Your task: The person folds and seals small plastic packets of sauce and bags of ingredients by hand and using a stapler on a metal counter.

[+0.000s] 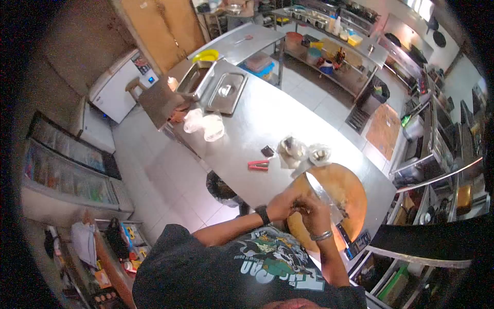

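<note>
"Steel worries me: that knife lies bare on the board, tip toward 11 o'clock, right beside the right hand."

"So a careless move toward 3 o'clock could cut the fingers?"

"Or the wrist could knock its handle, swinging the blade round."

"What are the 2 hands holding?"

"The left hand and right hand meet over the board's 9 o'clock side, fingers curled in close. I can't tell if they grip anything; the fingers hide it."

"And the scraps?"

"On the board, next to the blade; a sweeping hand could meet the edge."

"The 2 bags?"

"Around 11 and 12 o'clock, crowding the rim; a nudge could spill them."
</note>
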Tool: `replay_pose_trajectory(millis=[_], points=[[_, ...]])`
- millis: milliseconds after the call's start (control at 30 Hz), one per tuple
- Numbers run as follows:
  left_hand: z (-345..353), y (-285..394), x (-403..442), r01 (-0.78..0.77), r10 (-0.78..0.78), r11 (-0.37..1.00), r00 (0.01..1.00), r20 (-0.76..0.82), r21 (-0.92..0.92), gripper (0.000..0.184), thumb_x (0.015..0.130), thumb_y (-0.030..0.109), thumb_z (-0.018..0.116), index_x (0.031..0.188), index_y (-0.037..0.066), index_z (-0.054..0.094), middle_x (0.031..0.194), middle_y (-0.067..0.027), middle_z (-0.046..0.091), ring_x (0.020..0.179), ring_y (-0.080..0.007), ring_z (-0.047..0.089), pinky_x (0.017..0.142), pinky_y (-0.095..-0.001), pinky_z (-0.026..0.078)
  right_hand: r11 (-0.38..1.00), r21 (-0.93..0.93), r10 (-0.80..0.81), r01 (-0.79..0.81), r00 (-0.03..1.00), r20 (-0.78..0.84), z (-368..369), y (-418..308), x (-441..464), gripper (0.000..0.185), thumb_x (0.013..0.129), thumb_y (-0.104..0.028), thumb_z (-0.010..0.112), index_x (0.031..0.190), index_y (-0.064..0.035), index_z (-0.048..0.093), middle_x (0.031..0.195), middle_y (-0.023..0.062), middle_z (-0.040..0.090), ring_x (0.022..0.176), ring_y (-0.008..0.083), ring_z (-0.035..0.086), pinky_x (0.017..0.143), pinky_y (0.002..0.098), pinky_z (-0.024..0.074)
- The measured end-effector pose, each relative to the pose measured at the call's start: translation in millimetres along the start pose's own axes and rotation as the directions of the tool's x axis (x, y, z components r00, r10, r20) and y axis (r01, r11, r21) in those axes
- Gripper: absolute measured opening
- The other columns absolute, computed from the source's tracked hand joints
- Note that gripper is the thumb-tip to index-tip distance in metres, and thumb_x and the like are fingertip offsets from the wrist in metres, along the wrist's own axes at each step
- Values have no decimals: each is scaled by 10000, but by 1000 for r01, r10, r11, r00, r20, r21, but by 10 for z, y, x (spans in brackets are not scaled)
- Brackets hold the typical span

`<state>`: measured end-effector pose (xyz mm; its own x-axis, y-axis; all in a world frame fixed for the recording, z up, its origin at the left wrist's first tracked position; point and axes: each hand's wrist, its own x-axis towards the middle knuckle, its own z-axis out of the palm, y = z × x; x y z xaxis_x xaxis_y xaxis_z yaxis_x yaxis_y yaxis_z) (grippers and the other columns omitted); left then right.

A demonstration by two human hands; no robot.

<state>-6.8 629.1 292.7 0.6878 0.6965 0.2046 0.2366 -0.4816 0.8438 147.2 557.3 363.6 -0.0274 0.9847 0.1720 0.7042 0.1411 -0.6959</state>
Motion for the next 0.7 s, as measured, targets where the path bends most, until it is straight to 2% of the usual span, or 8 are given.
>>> replay_pose_trajectory(millis=[100,200,300,367,400,467,567,700], points=[[177,-26,-114,83,-84,992,996,6,98,233,856,190,629,1008,36,542,1016,-233,574,984,-446,554,840,-476,470,997,60,43,-41,998,-34,28,20,-117,213,732,43,660,891,-83,722,837,145,693,750,318,684,663,384,532],[308,-40,-200,90,-71,981,991,-114,171,210,879,203,605,966,31,522,992,-231,561,973,-450,548,825,-476,465,997,-82,-9,11,1000,20,133,213,-204,213,725,34,665,893,-84,725,846,148,695,761,318,689,658,387,538],[372,-55,-304,141,-132,983,988,-80,115,247,876,217,620,1014,30,536,1033,-243,564,987,-454,545,827,-490,467,994,-97,-37,43,998,56,238,259,-260,215,725,32,653,892,-84,725,850,150,696,751,333,685,653,401,539],[482,-151,-413,114,-94,989,974,-206,90,278,838,223,682,976,16,558,943,-231,570,908,-448,555,768,-484,464,974,-198,-92,105,993,75,299,244,-282,194,733,22,634,869,-88,719,826,142,689,726,339,674,641,413,533],[482,-119,-446,109,-84,991,964,-253,84,290,826,225,703,964,11,565,913,-227,573,882,-446,558,749,-482,464,974,-192,-107,122,990,89,297,185,-282,194,733,22,634,869,-88,719,826,142,689,726,339,674,641,413,533],[441,-62,-581,207,-200,978,951,-237,4,261,824,214,697,930,10,573,896,-236,580,877,-450,569,733,-479,465,996,-41,-72,77,993,98,261,16,-268,187,748,14,612,870,-95,702,803,136,679,700,347,662,617,437,519],[344,5,-694,298,-261,950,922,-285,91,204,811,168,675,902,10,583,887,-238,595,869,-453,579,735,-486,467,983,-127,-115,131,985,130,287,-119,-284,156,765,-18,616,891,-87,676,767,160,656,704,363,649,607,462,505],[319,-123,-760,259,-212,962,907,-363,85,207,826,181,643,919,2,596,870,-236,617,882,-469,587,763,-495,471,977,-157,-124,144,984,125,420,-206,-240,107,806,-71,622,907,-79,653,766,190,639,712,390,628,607,477,490]])
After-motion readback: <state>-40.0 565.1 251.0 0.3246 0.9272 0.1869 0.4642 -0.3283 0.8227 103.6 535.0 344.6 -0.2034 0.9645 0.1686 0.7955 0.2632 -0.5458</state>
